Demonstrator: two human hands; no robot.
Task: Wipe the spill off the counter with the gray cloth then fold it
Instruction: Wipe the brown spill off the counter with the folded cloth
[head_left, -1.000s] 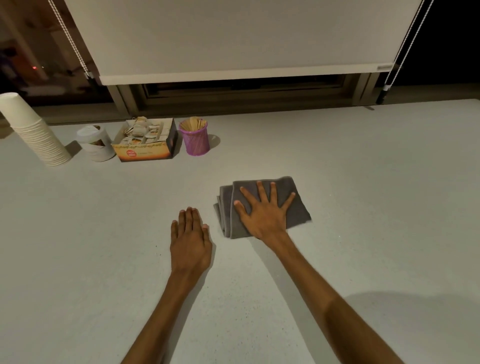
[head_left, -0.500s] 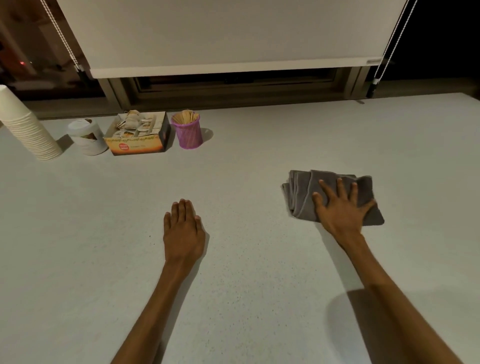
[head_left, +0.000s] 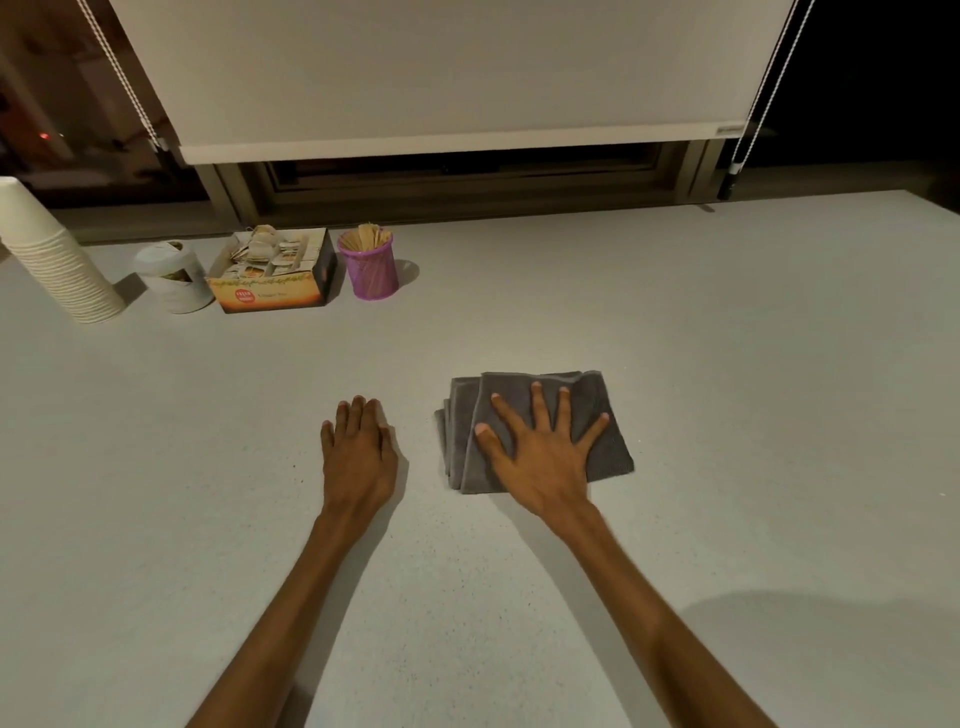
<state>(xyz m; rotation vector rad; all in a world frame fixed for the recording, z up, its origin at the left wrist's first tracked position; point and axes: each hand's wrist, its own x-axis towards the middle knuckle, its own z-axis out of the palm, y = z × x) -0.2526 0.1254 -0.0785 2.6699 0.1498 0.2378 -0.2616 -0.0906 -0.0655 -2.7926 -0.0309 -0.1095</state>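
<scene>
The gray cloth (head_left: 605, 415), folded into a thick pad, lies on the white speckled counter (head_left: 727, 338) a little right of centre. My right hand (head_left: 540, 452) presses flat on it, fingers spread, covering its near middle. Just left of the cloth and clear of it, my left hand (head_left: 358, 457) rests palm down on the bare counter with its fingers together, holding nothing. I cannot make out any wet patch on the counter.
At the back left stand a stack of paper cups (head_left: 52, 260), a white tub (head_left: 174, 278), an open box of sachets (head_left: 275, 275) and a purple mesh cup of wooden sticks (head_left: 370, 267). A window frame and a roller blind (head_left: 441, 78) run behind the counter.
My right hand slid the cloth out to the right and has now brought it back left, close to my left hand. The left hand has stayed in place.
</scene>
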